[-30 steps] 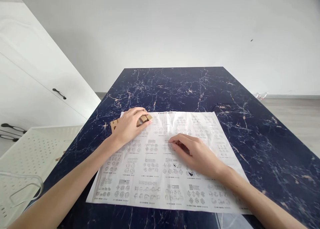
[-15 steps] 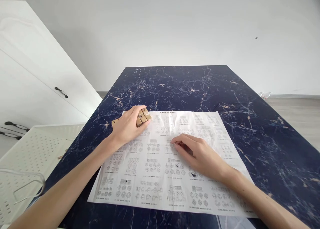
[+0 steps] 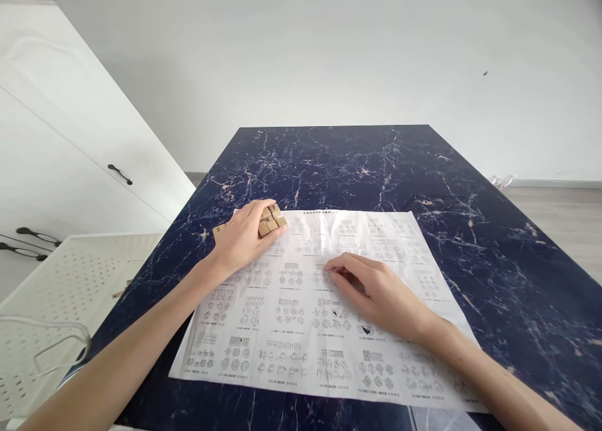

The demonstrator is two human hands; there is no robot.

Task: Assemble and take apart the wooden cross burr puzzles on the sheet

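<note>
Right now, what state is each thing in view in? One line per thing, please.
Wooden pieces: gripped, partly covered, numbers 2 and 3 showing.
Left hand: curled over the wooden pieces, thumb along the near side.
Right hand: fingers curled, over the printed sheet; whether it holds anything is hidden.
Printed sheet: unfolded, creased, diagrams facing up.
Cabinet doors: apparently shut.
White basket: open at the top.

Tabletop [image 3: 324, 167] open beyond 2 hands [image 3: 242, 231] [image 3: 380, 293] (wooden blocks [image 3: 269, 224] obstruct left).
</note>
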